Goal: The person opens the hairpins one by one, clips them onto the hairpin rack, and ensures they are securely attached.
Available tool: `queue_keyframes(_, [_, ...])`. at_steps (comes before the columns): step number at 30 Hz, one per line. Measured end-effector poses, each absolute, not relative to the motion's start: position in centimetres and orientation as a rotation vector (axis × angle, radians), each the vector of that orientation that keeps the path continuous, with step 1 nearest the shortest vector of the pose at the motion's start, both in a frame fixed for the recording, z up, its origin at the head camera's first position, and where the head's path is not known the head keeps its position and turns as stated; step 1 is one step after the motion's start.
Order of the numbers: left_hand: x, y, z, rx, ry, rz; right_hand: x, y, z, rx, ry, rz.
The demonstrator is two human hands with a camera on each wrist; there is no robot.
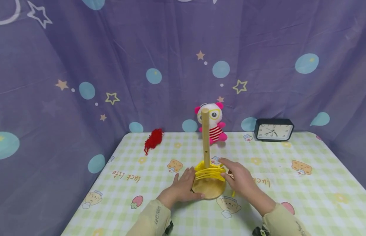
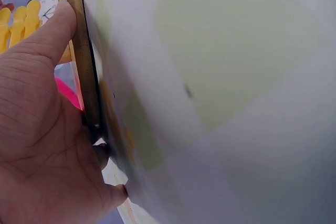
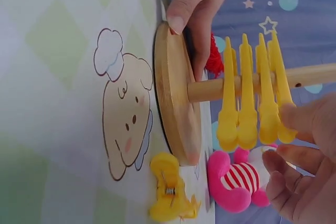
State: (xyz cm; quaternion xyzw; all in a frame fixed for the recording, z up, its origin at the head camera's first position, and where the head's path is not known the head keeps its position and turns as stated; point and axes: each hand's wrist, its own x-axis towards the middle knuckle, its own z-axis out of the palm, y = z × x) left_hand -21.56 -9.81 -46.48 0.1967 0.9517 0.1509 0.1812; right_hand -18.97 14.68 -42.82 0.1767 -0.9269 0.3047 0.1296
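Four yellow clips (image 3: 269,119) lined up one above another across the lower part of the post (image 1: 205,137) of a wooden stand (image 1: 209,191), a little above its round base. Upright on a checked desk (image 1: 112,209), in the middle. At the left edge of the base, left hand (image 1: 184,186) with thumb and fingers bent round the rim, holding it. On the other side, right hand (image 1: 241,178) raised beside the wide ends of the clips, fingers partly spread and loosely bent, one fingertip against the topmost clip; cannot tell whether pinching it. On the desk just beside the base, another yellow clip (image 3: 169,187), lying loose. Farther back, behind the post, a pink-and-white plush toy (image 1: 216,132) with a red-striped body; off to the left, a bundle of red yarn (image 1: 154,140); to the right, a black-framed clock (image 1: 274,130). Beyond the desk, a purple curtain (image 1: 183,39) with stars and blue spots.
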Motion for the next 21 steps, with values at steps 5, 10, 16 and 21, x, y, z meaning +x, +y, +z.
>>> queue_keyframes(5, [-21.5, -9.9, -46.5, 0.549, 2.675, 0.424, -18.4, 16.1, -43.1, 0.484, -2.677, 0.993])
queue_keyframes(10, [-21.6, -10.0, -46.6, 0.538, 2.662, 0.424, -17.9, 18.0, -43.4, 0.452, -2.663, 1.016])
queue_keyframes(16, [-21.8, -10.0, -47.0, 0.532, 2.678, 0.434, -17.6, 20.3, -43.6, 0.343, -2.711, 1.022])
queue_keyframes(21, [-21.8, -10.0, -47.3, 0.535, 2.682, 0.438, -17.3, 22.0, -44.1, 0.251, -2.797, 0.996])
